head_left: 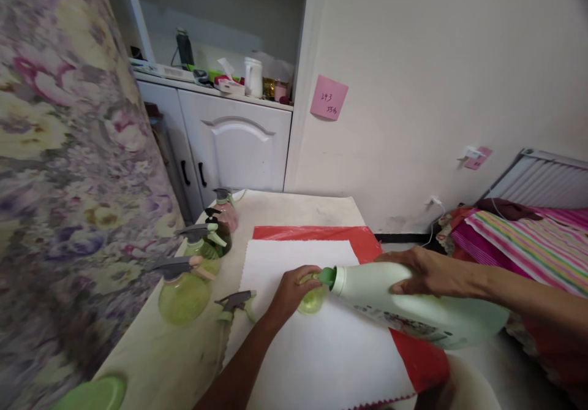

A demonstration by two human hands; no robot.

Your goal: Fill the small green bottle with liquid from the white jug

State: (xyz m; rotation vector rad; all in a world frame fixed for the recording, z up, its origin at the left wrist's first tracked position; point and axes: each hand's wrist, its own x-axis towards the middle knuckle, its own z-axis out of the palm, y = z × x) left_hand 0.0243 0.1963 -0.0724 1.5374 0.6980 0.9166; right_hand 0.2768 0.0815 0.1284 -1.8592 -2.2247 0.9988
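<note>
My left hand [289,290] is closed around the neck of a small, clear yellow-green spray bottle [312,303], which stands on white paper with its spray head off. My right hand [425,272] grips a large pale green detergent bottle [381,293] from above. This bottle is tipped nearly level to the left, its green spout [327,276] at the small bottle's mouth. Whether liquid is flowing I cannot tell. Left of my left hand lies a loose grey and green trigger spray head [236,301] with its tube.
Along the table's left side stand a yellow-green spray bottle [184,298], another behind it [202,252], a dark bottle [223,235] and a pink one [226,212]. White paper [294,349] lies over a red sheet [316,233]. A green round object [96,393] sits at the near left.
</note>
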